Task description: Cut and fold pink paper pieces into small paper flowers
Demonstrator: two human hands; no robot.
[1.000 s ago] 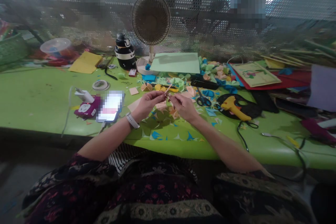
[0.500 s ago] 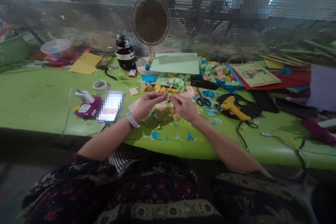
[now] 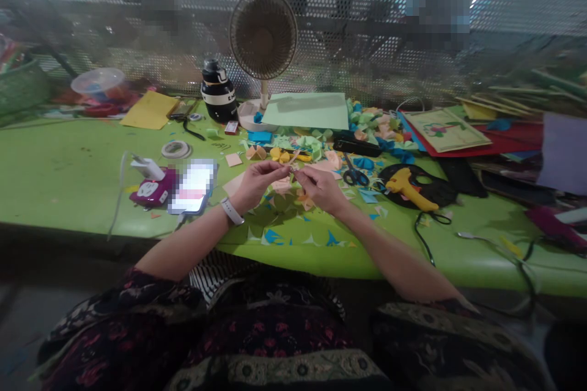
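Over the middle of the green table, my left hand [image 3: 259, 184] and my right hand [image 3: 323, 188] meet fingertip to fingertip. Both pinch a small peach paper piece [image 3: 296, 157], whose narrow end sticks up between them; most of it is hidden by the fingers. Beneath and around them lie peach paper cutouts [image 3: 282, 185] and small blue scraps [image 3: 272, 236]. Just beyond are an orange paper flower [image 3: 279, 155] and a peach folded paper [image 3: 255, 153]. Dark-handled scissors [image 3: 355, 176] rest to the right of my right hand.
A yellow glue gun [image 3: 410, 188] lies on a black plate at right. To the left are a phone [image 3: 192, 186], a purple power adapter [image 3: 153, 189] and a tape roll [image 3: 176, 149]. Behind stand a fan [image 3: 263, 33], a black bottle [image 3: 219, 95] and a light green sheet [image 3: 307, 111].
My hands stay almost in place. The fingertips of my right hand have shifted slightly left and closer to the left ones, and the peach paper shows a little less.
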